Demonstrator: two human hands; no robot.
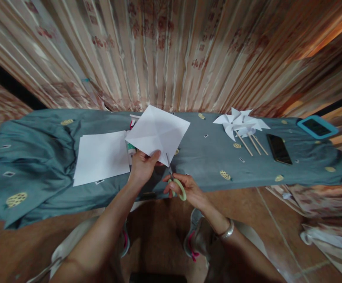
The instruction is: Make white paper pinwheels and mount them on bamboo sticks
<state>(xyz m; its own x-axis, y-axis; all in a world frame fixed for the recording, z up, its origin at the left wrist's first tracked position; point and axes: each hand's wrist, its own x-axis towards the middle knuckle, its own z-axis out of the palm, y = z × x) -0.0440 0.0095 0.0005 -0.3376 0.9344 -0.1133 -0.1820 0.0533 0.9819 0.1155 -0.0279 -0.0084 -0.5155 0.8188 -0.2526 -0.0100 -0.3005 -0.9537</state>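
Note:
My left hand (144,166) grips a square sheet of white paper (160,129) by its near edge, thumb on top. The sheet is turned like a diamond, with faint creases crossing at its middle. My right hand (185,188) has its fingers in the pale green handles of a pair of scissors (180,189). One scissor blade lies over the paper near the corner closest to me. Left of the held sheet, a stack of white paper (101,157) rests on the cloth. Partly hidden under the held sheet is a small green and white item (131,148).
A green-grey cloth with pineapple prints (200,165) covers the long table. To the right lie several white paper pinwheels (241,122) on wooden sticks, a dark phone (279,149) and a blue-framed tablet (317,127). A patterned curtain (165,55) hangs behind the table.

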